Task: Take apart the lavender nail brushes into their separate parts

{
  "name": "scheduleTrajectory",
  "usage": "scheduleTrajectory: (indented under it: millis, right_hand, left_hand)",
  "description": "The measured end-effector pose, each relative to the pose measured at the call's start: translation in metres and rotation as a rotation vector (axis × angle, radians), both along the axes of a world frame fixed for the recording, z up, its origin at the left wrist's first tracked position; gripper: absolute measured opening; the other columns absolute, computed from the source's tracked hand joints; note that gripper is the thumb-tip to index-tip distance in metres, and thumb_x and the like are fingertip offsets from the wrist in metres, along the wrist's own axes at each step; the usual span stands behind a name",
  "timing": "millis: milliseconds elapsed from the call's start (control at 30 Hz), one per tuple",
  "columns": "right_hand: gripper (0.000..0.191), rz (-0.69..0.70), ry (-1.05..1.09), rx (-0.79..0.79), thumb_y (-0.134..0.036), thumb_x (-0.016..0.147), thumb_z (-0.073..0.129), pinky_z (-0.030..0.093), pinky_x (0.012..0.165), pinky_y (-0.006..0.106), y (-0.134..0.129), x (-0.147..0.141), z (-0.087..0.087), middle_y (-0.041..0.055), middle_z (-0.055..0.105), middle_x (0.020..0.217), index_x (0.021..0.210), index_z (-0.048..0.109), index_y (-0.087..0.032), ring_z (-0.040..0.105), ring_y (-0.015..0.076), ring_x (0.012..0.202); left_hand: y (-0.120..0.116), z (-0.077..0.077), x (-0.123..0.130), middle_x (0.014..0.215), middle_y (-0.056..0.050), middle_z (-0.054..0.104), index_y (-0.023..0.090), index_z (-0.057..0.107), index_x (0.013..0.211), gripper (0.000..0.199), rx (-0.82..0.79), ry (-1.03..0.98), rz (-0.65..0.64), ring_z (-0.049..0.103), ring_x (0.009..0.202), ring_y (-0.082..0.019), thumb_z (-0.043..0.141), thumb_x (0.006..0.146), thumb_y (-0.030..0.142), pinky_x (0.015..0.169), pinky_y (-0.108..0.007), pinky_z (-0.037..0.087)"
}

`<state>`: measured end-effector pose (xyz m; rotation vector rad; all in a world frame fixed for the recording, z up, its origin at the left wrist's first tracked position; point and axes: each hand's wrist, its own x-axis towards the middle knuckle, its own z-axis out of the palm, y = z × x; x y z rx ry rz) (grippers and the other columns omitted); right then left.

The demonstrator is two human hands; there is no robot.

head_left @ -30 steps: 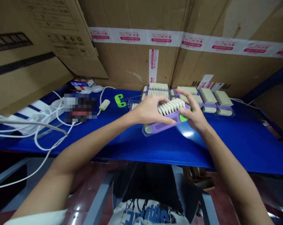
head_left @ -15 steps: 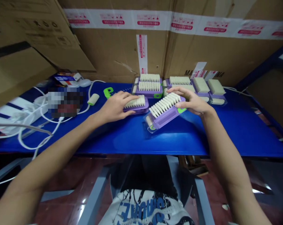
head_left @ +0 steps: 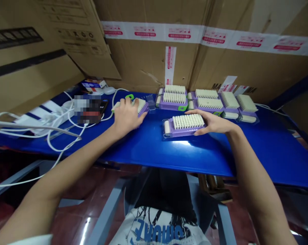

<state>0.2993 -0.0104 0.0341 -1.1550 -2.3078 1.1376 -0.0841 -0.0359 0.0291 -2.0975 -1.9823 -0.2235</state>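
Note:
My left hand (head_left: 128,115) is closed from above over a purple brush (head_left: 143,106) with cream bristles; my fingers cover much of it. Just right of that brush lies a small clear plastic piece (head_left: 151,101). In my right hand (head_left: 212,122) is the right end of a second purple brush (head_left: 188,122), pinched between thumb and fingers. Its cream bristles face up, and a white roller with a clear cover shows at its left end. This brush lies nearly level, at or just above the blue table (head_left: 149,146).
Several similar purple brushes (head_left: 174,98) stand along the cardboard wall (head_left: 143,61), bristles up. To the left are a power strip (head_left: 41,119), tangled white cables (head_left: 64,146) and a partly blurred phone (head_left: 103,107). The table's front edge runs before my lap.
My right hand has lowered its brush from a tilt to nearly level. My left hand has turned its brush and shifted left, away from the other one. The camera view has also shifted.

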Motion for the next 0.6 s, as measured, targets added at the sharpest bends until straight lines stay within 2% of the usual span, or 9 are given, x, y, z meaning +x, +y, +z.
scheduleTrajectory:
  millis: [100,200,300,433,600]
  right_hand:
    - [0.109,-0.003,-0.02,0.014,-0.06,0.067,0.101,0.054,0.124,0.058,0.0,-0.002,-0.001,0.0104,0.062,0.162,0.163,0.059,-0.03,0.062,0.0419,0.144]
    - [0.106,-0.001,-0.021,0.027,-0.061,0.068,0.101,0.052,0.126,0.057,0.0,-0.006,-0.002,0.011,0.063,0.161,0.16,0.06,-0.028,0.063,0.0416,0.144]
    - [0.104,-0.003,-0.034,0.025,-0.062,0.068,0.099,0.055,0.121,0.056,0.0,-0.009,-0.004,0.0112,0.068,0.156,0.158,0.062,-0.026,0.067,0.0409,0.138]
    - [0.102,-0.007,-0.046,0.068,-0.061,0.067,0.1,0.055,0.122,0.053,-0.001,-0.01,-0.005,0.0111,0.069,0.156,0.156,0.066,-0.025,0.066,0.0406,0.139]
    - [0.1,-0.01,-0.041,0.109,-0.063,0.067,0.101,0.052,0.125,0.053,-0.002,-0.012,-0.005,0.0116,0.07,0.155,0.153,0.068,-0.025,0.067,0.0398,0.14]
  left_hand:
    - [0.021,0.002,0.011,0.156,-0.033,0.059,0.004,0.06,0.159,0.071,-0.017,-0.034,0.015,0.053,0.148,-0.051,0.046,0.111,0.054,0.11,-0.059,0.056]
    - [0.033,0.008,0.01,0.153,-0.031,0.062,0.005,0.067,0.151,0.066,-0.045,-0.043,0.014,0.057,0.147,-0.05,0.043,0.111,0.051,0.11,-0.059,0.058]
    - [0.037,0.017,0.0,0.145,-0.029,0.069,0.009,0.071,0.147,0.065,-0.109,-0.005,0.038,0.067,0.135,-0.051,0.046,0.107,0.054,0.105,-0.061,0.061]
    - [0.049,0.027,-0.012,0.143,-0.034,0.07,0.004,0.078,0.134,0.068,-0.172,0.034,0.117,0.074,0.123,-0.055,0.054,0.102,0.059,0.102,-0.065,0.061]
    - [0.076,0.025,-0.01,0.15,-0.036,0.065,0.001,0.075,0.138,0.066,-0.161,-0.085,0.065,0.063,0.143,-0.056,0.061,0.102,0.055,0.119,-0.063,0.052]
